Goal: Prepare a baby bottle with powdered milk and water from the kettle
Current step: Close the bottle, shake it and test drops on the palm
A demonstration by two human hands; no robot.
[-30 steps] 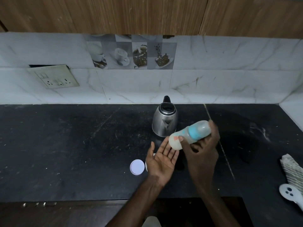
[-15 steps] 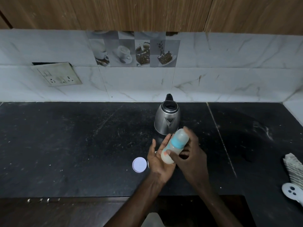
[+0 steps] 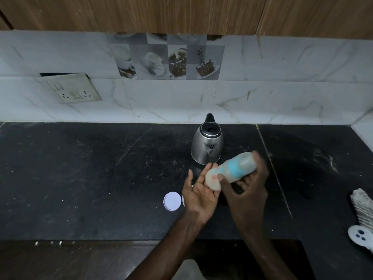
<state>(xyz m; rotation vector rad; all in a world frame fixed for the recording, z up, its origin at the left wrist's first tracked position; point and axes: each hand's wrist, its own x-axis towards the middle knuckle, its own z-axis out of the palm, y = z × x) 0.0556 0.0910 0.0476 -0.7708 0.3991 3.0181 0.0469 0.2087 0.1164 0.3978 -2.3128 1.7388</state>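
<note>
My right hand [image 3: 247,186] grips a baby bottle [image 3: 230,170] with a blue collar and milky liquid inside. The bottle lies tilted, its base low on the left and its cap end high on the right, and it is blurred by motion. My left hand [image 3: 199,194] is held open, palm up, with the bottle's base against its fingers. A steel kettle [image 3: 207,147] with a black lid stands on the black counter [image 3: 80,168] just behind the hands. A round white lid [image 3: 172,201] lies flat on the counter left of my left hand.
A folded striped cloth [image 3: 363,209] and a white plastic object [image 3: 360,236] lie at the counter's right edge. A wall socket plate [image 3: 70,90] sits on the marble backsplash at the left. Wooden cabinets hang above. The counter's front edge runs below my forearms.
The bottle swung down toward upright against my left palm half a second ago, then back up to a tilt with its cap end to the right. My left hand stayed open.
</note>
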